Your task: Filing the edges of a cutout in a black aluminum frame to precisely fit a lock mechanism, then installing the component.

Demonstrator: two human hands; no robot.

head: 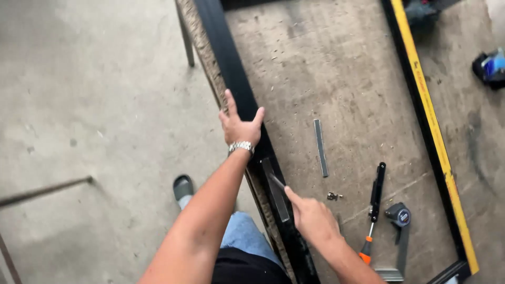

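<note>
Evidently the work centres on the black frame rail [236, 89] lying along the near edge of the worn workbench [336, 68], and everything else can be placed from that rail. The left hand [239, 126] lies flat on top of it, fingers spread and apart, pressing down rather than gripping. Just nearer the person along the same rail, the right hand [313, 218] pinches its fingers together on a thin grey tool [277, 181], whose tip touches a flat metal strip [276, 189] seated on the rail. Beyond the rail, out on the bench, lie a second loose strip [320, 147], a small screw [332, 196], an orange-handled screwdriver [373, 208] and a tape measure [399, 215]. To do this well, the pressing palm should probably keep the rail from sliding while the tool works with light, steady pressure.
</note>
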